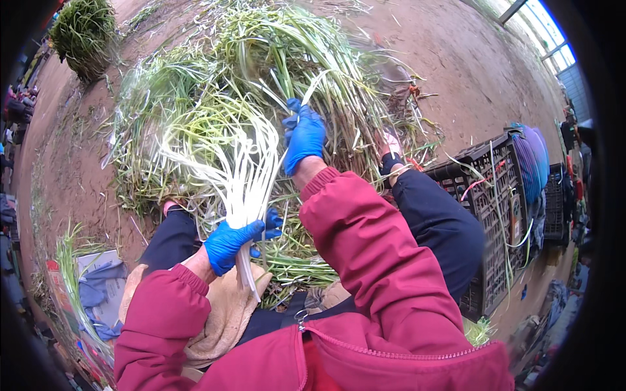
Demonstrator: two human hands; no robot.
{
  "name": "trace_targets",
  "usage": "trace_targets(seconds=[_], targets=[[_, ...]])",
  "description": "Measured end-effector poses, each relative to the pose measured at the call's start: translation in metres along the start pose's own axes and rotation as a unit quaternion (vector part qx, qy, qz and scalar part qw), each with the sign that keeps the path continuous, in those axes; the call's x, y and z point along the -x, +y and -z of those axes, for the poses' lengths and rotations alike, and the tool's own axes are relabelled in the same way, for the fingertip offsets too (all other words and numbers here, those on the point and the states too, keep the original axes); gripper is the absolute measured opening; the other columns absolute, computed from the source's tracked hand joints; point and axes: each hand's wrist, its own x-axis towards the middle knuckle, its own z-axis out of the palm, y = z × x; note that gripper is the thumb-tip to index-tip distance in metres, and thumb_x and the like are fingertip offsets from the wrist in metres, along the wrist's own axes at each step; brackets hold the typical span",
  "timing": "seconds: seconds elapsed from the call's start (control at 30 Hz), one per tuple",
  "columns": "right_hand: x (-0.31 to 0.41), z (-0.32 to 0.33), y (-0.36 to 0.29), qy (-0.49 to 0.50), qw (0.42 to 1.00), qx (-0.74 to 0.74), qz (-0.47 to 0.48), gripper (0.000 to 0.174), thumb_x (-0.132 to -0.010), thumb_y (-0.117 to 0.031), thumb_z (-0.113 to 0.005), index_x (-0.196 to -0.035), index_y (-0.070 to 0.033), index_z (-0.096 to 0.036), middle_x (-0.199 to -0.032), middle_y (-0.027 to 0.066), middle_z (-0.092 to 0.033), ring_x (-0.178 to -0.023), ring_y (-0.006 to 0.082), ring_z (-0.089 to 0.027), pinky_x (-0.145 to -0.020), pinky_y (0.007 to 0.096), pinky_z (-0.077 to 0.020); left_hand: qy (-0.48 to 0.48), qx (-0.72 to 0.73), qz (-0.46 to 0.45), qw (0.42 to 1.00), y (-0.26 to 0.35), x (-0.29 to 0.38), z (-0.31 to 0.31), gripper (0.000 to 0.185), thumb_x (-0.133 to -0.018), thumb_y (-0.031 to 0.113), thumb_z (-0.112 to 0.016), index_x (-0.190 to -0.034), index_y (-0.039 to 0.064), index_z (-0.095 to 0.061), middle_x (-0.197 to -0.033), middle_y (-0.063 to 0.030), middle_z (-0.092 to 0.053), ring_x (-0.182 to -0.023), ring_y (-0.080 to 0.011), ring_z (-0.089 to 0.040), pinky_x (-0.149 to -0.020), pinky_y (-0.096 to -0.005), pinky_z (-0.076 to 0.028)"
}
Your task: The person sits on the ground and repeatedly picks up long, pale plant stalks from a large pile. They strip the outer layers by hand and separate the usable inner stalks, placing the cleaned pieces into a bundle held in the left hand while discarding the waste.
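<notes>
My left hand (234, 244), in a blue glove, grips a bunch of pale, blanched leafy stalks (247, 185), probably chives. Their white lower ends poke out below the fist, and the yellow-green tips fan out above it. Right of the bunch, my right hand (305, 137), also blue-gloved, pinches a few pale leaves (317, 84) over the heap. A large pile of green and yellowing stalks (293, 44) spreads on the ground before me, between and beyond my feet. A tan cloth (222, 313) lies across my lap, beneath the left hand.
At my right stands a black plastic crate (499, 225) with loose leaves and strings on it and a blue-purple cloth item (530, 156) behind. An upright green bundle (84, 36) stands far left on bare earth. Left of me, a grey-blue cloth (101, 293) lies on cardboard.
</notes>
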Motion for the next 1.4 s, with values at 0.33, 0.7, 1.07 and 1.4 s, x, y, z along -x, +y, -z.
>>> trace_targets(seconds=[0.33,0.7,1.07,1.4], targets=[[-0.055,0.131,0.079,0.064,0.847,0.495,0.184,0.034,-0.080,-0.026,-0.049,-0.107,-0.005,-0.048,-0.085,0.0105,-0.059,-0.072,0.0234,-0.058,-0.059,0.0303,-0.0462,0.200,0.145,-0.367,0.897,0.079,0.039,0.038,0.034,-0.084,0.014,-0.046,-0.116,0.003,-0.040,-0.075,0.0011,-0.048,-0.062,-0.0068,-0.046,-0.054,-0.0211,-0.041],[-0.004,0.097,0.027,-0.276,0.893,0.334,-0.125,0.040,-0.079,-0.011,-0.053,-0.117,-0.005,-0.043,-0.083,0.0046,-0.057,-0.057,0.0089,-0.053,-0.041,0.0193,-0.0383,-0.102,0.405,-0.322,0.850,0.080,0.047,0.056,0.033,-0.089,0.015,-0.032,-0.118,-0.001,-0.037,-0.058,0.0018,-0.032,-0.045,-0.0061,-0.030,-0.042,-0.0190,-0.031],[0.144,0.053,-0.007,-0.381,0.879,0.226,-0.178,0.044,-0.079,-0.009,-0.054,-0.121,-0.004,-0.038,-0.078,0.0051,-0.057,-0.065,0.0101,-0.057,-0.045,0.0179,-0.0417,0.038,0.245,-0.188,0.950,0.042,0.049,0.037,0.034,-0.088,0.023,-0.040,-0.117,0.006,-0.040,-0.103,-0.0054,-0.056,-0.038,0.0003,-0.027,-0.035,-0.0130,-0.028],[0.169,0.071,0.053,-0.383,0.874,0.288,-0.075,0.041,-0.076,-0.010,-0.059,-0.115,-0.007,-0.047,-0.082,0.0024,-0.058,-0.066,0.0043,-0.049,-0.059,0.0194,-0.0424,0.169,0.051,-0.167,0.970,0.023,0.036,0.036,0.022,-0.071,0.016,-0.066,-0.089,0.006,-0.056,-0.074,-0.0003,-0.056,-0.052,-0.0075,-0.048,-0.044,-0.0192,-0.039]])
